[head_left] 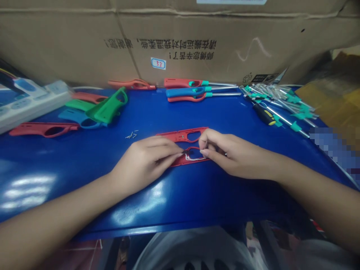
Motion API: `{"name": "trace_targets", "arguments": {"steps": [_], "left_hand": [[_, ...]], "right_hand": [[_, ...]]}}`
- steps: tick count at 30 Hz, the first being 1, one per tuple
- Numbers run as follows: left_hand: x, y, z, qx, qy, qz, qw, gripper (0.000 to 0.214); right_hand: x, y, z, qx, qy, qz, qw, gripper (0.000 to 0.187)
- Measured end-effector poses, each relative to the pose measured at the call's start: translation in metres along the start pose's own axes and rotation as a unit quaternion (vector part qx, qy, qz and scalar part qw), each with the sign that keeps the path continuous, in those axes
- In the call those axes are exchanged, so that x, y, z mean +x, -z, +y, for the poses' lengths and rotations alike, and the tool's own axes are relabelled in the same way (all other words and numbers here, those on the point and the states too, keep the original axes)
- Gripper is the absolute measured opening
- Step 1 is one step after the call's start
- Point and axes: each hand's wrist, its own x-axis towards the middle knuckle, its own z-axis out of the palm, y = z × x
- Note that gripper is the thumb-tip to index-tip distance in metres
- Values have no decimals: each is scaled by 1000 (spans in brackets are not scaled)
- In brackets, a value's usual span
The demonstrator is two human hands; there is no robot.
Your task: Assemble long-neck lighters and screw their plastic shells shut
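Observation:
Two red lighter handle halves lie on the blue table, one behind the other. The rear red half (180, 135) has an oval trigger opening at its right end. White wires (194, 158) run along the front red half (182, 162), whose left part my left hand covers. My left hand (152, 155) pinches a small black part (185, 152) above that front half. At the right end of both halves is my right hand (225, 152), thumb and forefinger curled together at the wires' end; what lies between the fingertips is too small to make out.
Several small screws (131, 134) lie left of the halves. Loose coloured handles (104, 108) and a white power strip (33, 101) are at the left. Assembled lighters (185, 92) rest against a cardboard box (174, 22). Metal lighter tubes (281, 99) and a black-yellow screwdriver (264, 113) lie right.

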Motion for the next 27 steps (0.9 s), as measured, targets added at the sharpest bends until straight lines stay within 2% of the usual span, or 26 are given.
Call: {"name": "trace_targets", "arguments": {"steps": [10,17,23,27], "left_hand": [[0,4,2,25,-8,-55,998,13],[-2,7,5,113,-68,-73,989,19],[1,12,17,207,-68,-111,970,27],[0,17,22,233,-52,-142,960,30]], "right_hand": [[1,-1,-3,-11,1,1,1000,7],[2,-2,-1,-11,15,5,1000,6],[3,-5,1,-18,55,12,998,10],[3,-7,0,-50,56,20,997,10]]}}
